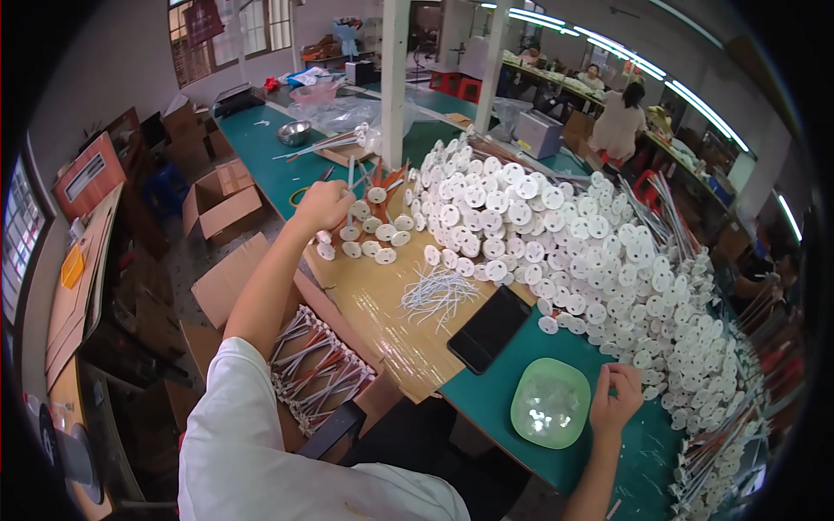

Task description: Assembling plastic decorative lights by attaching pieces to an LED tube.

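Note:
My left hand [321,205] is stretched out to the left end of the bench, closed around a thin grey rod [351,174] that stands up from a cluster of white discs on sticks [369,234]. My right hand [615,399] hovers just right of a pale green square bowl [550,402], fingertips pinched together over a small part too tiny to make out. A huge heap of white discs [573,252] covers the bench beyond both hands. A bundle of white ties [437,293] lies on the wooden board [382,317].
A black phone [489,328] lies between the board and the green bowl. An open cardboard box of finished rods [314,365] sits below the bench at my left. More boxes [221,201] stand on the floor. Other people work at far benches [618,122].

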Tool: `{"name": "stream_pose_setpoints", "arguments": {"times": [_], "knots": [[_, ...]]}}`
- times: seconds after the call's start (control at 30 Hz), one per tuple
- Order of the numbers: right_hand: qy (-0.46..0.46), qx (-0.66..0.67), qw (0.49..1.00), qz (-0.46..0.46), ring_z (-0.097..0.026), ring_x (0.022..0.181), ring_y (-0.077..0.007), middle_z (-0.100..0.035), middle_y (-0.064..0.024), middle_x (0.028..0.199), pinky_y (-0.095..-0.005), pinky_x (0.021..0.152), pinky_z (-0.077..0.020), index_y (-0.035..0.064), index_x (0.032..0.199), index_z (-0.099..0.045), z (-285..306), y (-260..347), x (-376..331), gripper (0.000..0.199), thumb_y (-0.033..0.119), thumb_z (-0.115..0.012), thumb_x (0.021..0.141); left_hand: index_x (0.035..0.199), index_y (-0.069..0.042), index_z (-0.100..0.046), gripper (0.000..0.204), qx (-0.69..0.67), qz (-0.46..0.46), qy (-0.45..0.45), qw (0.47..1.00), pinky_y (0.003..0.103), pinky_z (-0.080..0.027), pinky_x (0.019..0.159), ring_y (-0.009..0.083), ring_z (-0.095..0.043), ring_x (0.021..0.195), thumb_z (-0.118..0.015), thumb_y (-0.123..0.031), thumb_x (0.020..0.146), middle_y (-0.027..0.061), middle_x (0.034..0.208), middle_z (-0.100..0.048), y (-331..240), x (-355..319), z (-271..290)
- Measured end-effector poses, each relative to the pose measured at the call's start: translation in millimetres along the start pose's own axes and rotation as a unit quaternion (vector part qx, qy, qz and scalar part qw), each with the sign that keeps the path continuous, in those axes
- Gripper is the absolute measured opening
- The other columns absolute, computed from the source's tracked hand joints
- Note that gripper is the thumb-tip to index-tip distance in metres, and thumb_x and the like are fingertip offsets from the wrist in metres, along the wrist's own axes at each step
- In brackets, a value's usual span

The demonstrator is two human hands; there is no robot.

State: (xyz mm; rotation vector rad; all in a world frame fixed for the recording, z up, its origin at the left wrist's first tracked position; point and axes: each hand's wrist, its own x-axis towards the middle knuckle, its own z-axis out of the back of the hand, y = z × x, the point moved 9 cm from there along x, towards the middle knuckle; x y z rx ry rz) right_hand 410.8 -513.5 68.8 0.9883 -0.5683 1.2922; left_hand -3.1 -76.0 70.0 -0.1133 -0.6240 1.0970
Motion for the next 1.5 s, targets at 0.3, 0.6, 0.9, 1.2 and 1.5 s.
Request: {"name": "stream_pose_setpoints", "arguments": {"times": [0.3,0.6,0.9,1.2,1.5], "knots": [[0.013,0.033,0.998,-0.055,-0.057,0.067,-0.0235,-0.067,-0.0089,0.081,-0.0326,0.056,-0.0449,0.0006,0.072,-0.062,-22,-15,-6,0.01,-0.001,-0.069,0.079,0.091,-0.003,-0.068,0.024,0.078,-0.178,-0.136,0.971,0.043,-0.051,0.079,0.0331,-0.062,0.094,-0.071,-0.022,0.077,0.0162,0.094,-0.067,-118,-22,32],[-0.02,0.017,0.992,-0.122,-0.064,0.067,-0.0189,-0.069,-0.0108,0.085,-0.0299,0.06,-0.0502,0.0028,0.097,-0.069,-16,-39,-11,0.019,0.015,-0.072,0.083,0.075,0.001,-0.066,0.012,-0.436,-0.384,-0.05,0.812,0.033,-0.048,0.06,0.0277,-0.064,0.065,-0.072,-0.009,0.078,0.0137,0.072,-0.066,-371,-118,-67],[-0.043,0.059,0.972,-0.223,-0.061,0.057,-0.0162,-0.065,-0.0092,0.07,-0.0278,0.054,-0.0476,0.001,0.086,-0.066,-10,-64,-25,0.008,0.009,-0.068,0.086,0.067,-0.002,-0.061,0.014,-0.434,-0.465,0.035,0.771,0.034,-0.044,0.054,0.0263,-0.059,0.057,-0.072,-0.002,0.075,0.0113,0.063,-0.061,-413,-170,-126],[0.027,0.081,0.98,-0.178,-0.062,0.056,-0.0179,-0.064,-0.0091,0.069,-0.0286,0.053,-0.0483,0.001,0.085,-0.066,-25,-49,-25,0.01,0.011,-0.07,0.083,0.063,-0.005,-0.056,0.018,-0.411,-0.505,-0.005,0.759,0.034,-0.042,0.052,0.0259,-0.056,0.055,-0.072,0.0,0.071,0.0074,0.061,-0.057,-413,-177,-116],[0.047,0.091,0.979,-0.176,-0.061,0.052,-0.0168,-0.064,-0.0096,0.067,-0.0275,0.05,-0.0478,0.0015,0.084,-0.067,-27,-46,-26,0.009,0.01,-0.07,0.084,0.063,-0.006,-0.057,0.019,-0.411,-0.501,0.002,0.762,0.034,-0.043,0.052,0.026,-0.056,0.055,-0.073,-0.002,0.071,0.0075,0.061,-0.057,-413,-173,-120]]}}
